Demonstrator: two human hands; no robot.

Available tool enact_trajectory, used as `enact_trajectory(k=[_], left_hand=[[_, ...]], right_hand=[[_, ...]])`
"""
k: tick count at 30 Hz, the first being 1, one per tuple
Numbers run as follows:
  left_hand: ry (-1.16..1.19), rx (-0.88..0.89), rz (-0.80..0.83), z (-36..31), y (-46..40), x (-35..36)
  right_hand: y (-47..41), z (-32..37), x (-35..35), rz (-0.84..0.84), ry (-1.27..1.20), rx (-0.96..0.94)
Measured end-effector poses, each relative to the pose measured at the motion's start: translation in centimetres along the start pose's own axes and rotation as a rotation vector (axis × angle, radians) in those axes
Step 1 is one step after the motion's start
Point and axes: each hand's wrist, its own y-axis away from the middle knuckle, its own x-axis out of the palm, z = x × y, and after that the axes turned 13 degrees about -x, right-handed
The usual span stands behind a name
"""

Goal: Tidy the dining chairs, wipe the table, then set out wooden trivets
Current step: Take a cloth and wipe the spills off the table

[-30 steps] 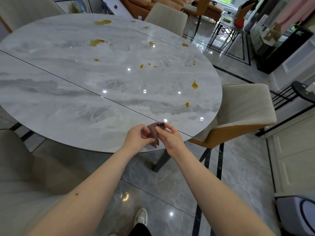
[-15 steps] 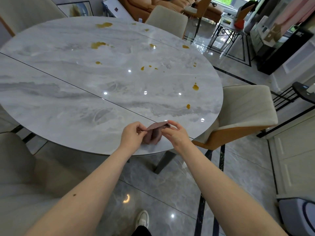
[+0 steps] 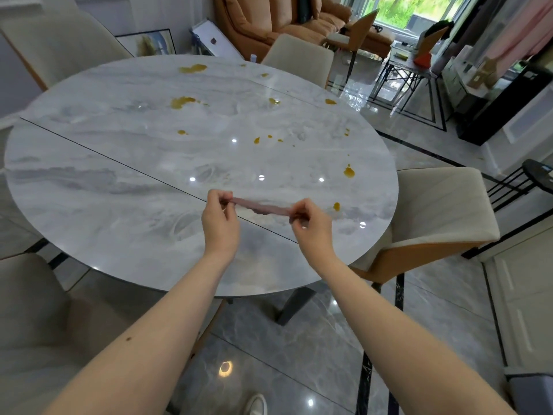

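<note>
A round grey marble table (image 3: 119, 181) carries several yellow-brown spill spots (image 3: 349, 172) across its far and right side. Above its near right part I hold a small brownish-pink cloth (image 3: 261, 207) stretched out between both hands. My left hand (image 3: 220, 218) pinches the cloth's left end. My right hand (image 3: 311, 224) pinches its right end. The cloth hangs just above the tabletop; I cannot tell whether it touches. No trivets are in view.
Beige dining chairs stand round the table: one at the right (image 3: 440, 211), one at the far side (image 3: 299, 59), one at the far left (image 3: 59, 46), one at the near left (image 3: 33, 319). An orange sofa (image 3: 269, 22) and a side table (image 3: 410, 67) lie beyond.
My hands have moved forward over the table and pulled apart. The cloth, bunched between them earlier, is now spread out long.
</note>
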Motion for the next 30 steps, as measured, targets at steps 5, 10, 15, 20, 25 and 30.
enact_trajectory(k=[5, 10, 15, 20, 25, 30], left_hand=[[-0.220, -0.291, 0.016, 6.0, 1.7, -1.9], [-0.332, -0.271, 0.062, 8.0, 2.2, -1.9], [-0.326, 0.128, 0.346, 4.6, 2.4, 1.7], [-0.586, 0.418, 0.817, 6.4, 3.6, 4.4], [-0.581, 0.268, 0.508, 9.7, 2.7, 1.0], [-0.786, 0.165, 0.178, 13.3, 0.1, -2.6]], right_hand=[[6.3, -3.3, 3.1, 0.501, 0.190, 0.003], [9.4, -4.1, 3.2, 0.775, 0.214, 0.083], [8.1, -5.0, 1.3, 0.411, 0.167, 0.253], [7.3, -6.2, -1.3, 0.084, 0.186, 0.579], [7.0, -4.9, 0.6, 0.100, 0.302, 0.380], [6.4, -5.9, 7.0, 0.447, 0.439, 0.168]])
